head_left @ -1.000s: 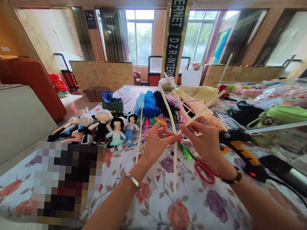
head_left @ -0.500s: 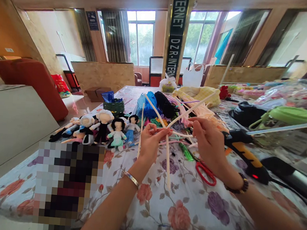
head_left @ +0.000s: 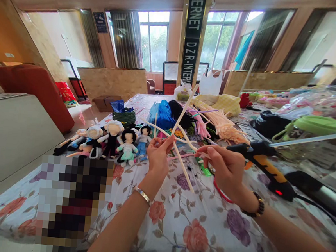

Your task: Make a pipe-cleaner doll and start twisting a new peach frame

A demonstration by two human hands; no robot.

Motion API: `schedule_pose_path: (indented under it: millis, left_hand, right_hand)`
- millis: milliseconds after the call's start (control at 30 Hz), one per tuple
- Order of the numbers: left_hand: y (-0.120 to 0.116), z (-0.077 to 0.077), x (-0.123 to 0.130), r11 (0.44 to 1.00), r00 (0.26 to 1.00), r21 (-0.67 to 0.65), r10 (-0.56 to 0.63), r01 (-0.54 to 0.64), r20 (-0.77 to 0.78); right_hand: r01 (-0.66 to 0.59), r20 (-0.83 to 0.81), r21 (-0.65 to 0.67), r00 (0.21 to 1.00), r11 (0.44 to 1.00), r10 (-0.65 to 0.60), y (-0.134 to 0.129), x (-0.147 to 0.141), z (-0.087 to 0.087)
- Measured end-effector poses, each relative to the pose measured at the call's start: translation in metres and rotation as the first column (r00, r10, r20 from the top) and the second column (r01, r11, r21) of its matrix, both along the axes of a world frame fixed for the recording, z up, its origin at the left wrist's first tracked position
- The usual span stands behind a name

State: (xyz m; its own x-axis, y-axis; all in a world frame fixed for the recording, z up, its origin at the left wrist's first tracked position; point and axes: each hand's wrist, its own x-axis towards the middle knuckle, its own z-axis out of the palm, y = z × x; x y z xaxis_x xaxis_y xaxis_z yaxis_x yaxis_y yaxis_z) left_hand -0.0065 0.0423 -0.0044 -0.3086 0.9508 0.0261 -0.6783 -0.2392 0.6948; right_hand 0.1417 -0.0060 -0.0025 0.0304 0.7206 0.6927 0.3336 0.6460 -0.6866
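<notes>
Several cream pipe cleaners cross one another, and my left hand pinches them at the crossing point. Their free ends stick out upward, to the left and down toward the tablecloth. My right hand has its thumb and fingers closed on the end of one cream pipe cleaner that bends over from the crossing. Below the right hand lie red-handled scissors, partly covered by it. A green object lies just beyond. Bundles of blue, black and peach pipe cleaners lie behind the hands.
Small dolls stand left of my left hand, near a dark green basket. On the right are a glue gun with a lit red light and a green-lidded jar. A flowered cloth covers the table.
The crossed pipe cleaners have turned and shifted slightly left with my left hand. My right hand has lowered and now grips one strand's end.
</notes>
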Motion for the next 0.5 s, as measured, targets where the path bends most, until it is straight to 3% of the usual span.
schedule_pose_path:
  millis: [200, 333, 500]
  left_hand:
    - [0.0015, -0.0005, -0.0021, 1.000, 1.000, 0.011, 0.019, -0.019, 0.019]
    - [0.0028, -0.0002, -0.0030, 0.999, 0.998, 0.007, 0.045, -0.045, 0.038]
    - [0.0021, -0.0011, -0.0032, 0.996, 0.996, 0.011, 0.083, -0.084, 0.022]
  right_hand:
    - [0.114, 0.122, 0.128, 0.984, 0.985, -0.130, -0.0035, -0.0012, 0.0036]
    - [0.234, 0.122, 0.158, 0.959, 0.959, -0.254, -0.0025, -0.0014, 0.0036]
    - [0.285, 0.078, 0.232, 0.948, 0.930, -0.310, -0.0050, -0.0012, 0.0036]
